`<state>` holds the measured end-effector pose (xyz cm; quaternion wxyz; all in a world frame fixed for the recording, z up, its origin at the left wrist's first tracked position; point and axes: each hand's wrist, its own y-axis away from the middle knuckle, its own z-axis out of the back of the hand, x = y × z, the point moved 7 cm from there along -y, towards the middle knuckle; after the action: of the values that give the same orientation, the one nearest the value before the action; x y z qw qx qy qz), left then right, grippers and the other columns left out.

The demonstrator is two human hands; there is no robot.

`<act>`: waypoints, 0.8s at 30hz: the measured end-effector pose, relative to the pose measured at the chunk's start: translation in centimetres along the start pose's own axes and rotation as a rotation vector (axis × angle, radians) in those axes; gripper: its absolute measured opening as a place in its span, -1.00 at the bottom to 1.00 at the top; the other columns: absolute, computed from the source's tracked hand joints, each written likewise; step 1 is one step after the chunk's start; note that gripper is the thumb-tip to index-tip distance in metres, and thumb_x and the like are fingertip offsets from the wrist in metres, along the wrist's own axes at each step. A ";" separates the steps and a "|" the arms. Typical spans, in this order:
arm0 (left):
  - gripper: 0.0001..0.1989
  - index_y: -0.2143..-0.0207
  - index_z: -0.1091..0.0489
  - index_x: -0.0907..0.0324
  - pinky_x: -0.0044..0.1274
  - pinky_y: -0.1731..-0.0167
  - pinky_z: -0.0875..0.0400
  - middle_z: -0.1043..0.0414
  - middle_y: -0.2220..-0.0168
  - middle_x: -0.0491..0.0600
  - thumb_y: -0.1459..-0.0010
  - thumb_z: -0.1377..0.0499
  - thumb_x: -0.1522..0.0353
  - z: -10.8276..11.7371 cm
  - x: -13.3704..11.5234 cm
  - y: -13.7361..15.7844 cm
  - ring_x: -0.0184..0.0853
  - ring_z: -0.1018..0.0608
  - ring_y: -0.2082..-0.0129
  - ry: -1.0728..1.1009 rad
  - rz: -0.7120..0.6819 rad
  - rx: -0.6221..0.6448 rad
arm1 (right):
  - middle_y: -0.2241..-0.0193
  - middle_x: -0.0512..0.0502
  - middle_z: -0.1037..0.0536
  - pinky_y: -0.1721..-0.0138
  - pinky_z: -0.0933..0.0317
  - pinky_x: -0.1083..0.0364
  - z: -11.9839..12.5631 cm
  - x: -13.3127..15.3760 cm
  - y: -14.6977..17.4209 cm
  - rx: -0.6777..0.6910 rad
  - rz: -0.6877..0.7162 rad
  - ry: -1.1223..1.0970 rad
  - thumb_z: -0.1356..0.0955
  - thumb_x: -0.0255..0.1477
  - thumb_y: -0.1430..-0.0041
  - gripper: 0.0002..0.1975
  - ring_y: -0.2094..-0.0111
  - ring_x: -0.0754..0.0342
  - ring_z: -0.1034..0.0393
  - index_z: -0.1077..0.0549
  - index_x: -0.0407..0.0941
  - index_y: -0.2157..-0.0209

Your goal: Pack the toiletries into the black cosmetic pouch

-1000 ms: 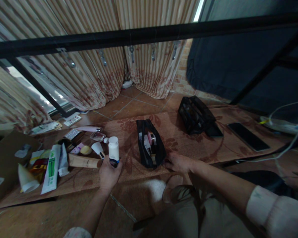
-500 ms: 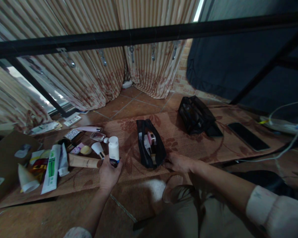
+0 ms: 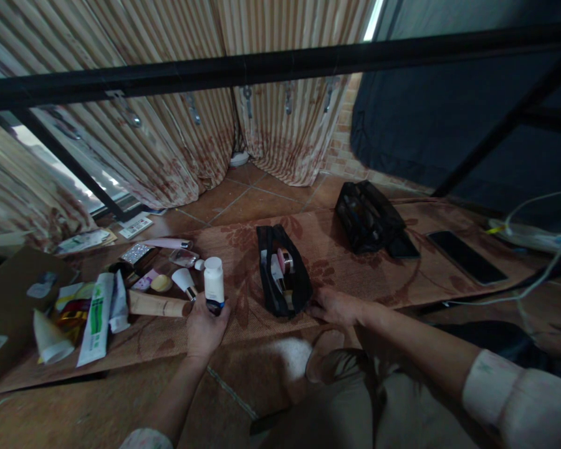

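My left hand (image 3: 206, 324) is closed around the lower part of a white bottle (image 3: 214, 280) with a white cap and a dark blue base, upright. Beside it lie a white-capped tube or brush (image 3: 184, 280), a beige tube (image 3: 156, 304) and a small yellow round item (image 3: 161, 283). A black mesh pouch (image 3: 300, 274) stands unzipped on the mat, with a pink round container (image 3: 285, 260) and white items inside. My right hand (image 3: 334, 305) grips the pouch's near right corner, its fingertips partly hidden.
Cosmetics cover the mat's left end, including a white-green tube (image 3: 96, 321) and a glittery case (image 3: 138, 254). A cardboard box (image 3: 14, 299) is at far left. A second black bag (image 3: 369, 218) and a phone (image 3: 467, 257) lie right. A dark metal bar (image 3: 280, 65) crosses above.
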<state>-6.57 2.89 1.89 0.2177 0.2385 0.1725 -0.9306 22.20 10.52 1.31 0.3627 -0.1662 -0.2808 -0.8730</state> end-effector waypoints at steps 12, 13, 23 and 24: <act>-0.67 0.34 -0.22 0.13 -0.51 0.51 -0.27 -0.34 0.51 -0.11 -0.02 -0.17 0.09 0.0 0.0 0.0 -0.31 -0.44 0.54 -0.023 0.008 0.016 | 0.47 -0.09 -0.52 0.49 -0.06 0.22 0.3 0.2 0.2 0.000 -0.027 0.020 -0.25 -0.39 -0.19 -0.77 0.49 0.16 -0.31 -0.50 -0.18 0.36; -0.67 0.32 -0.24 0.13 -0.50 0.51 -0.28 -0.35 0.51 -0.10 -0.02 -0.17 0.09 0.0 0.0 0.0 -0.30 -0.44 0.54 -0.019 0.007 0.018 | 0.47 -0.09 -0.52 0.48 -0.06 0.22 0.3 0.2 0.2 0.000 -0.023 0.019 -0.25 -0.39 -0.20 -0.77 0.49 0.16 -0.32 -0.50 -0.19 0.35; -0.56 0.12 -0.27 0.19 -0.47 0.47 -0.31 -0.35 0.46 -0.07 -0.02 -0.17 0.11 0.3 -0.3 0.2 -0.27 -0.44 0.51 -0.010 0.007 0.000 | 0.44 -0.10 -0.54 0.46 -0.08 0.22 0.4 0.2 0.2 -0.011 -0.028 0.020 -0.26 -0.38 -0.19 -0.79 0.46 0.15 -0.36 -0.50 -0.18 0.33; -0.58 0.15 -0.27 0.19 -0.46 0.46 -0.32 -0.35 0.43 -0.06 -0.03 -0.17 0.11 0.3 -0.3 0.1 -0.27 -0.44 0.49 -0.014 -0.012 -0.010 | 0.43 -0.10 -0.55 0.46 -0.08 0.22 0.4 0.2 0.2 -0.013 -0.021 0.018 -0.26 -0.39 -0.19 -0.79 0.46 0.15 -0.36 -0.50 -0.17 0.33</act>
<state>-6.36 2.75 2.24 0.2147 0.2298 0.1770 -0.9326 22.24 10.55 1.84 0.3548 -0.1575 -0.2735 -0.8800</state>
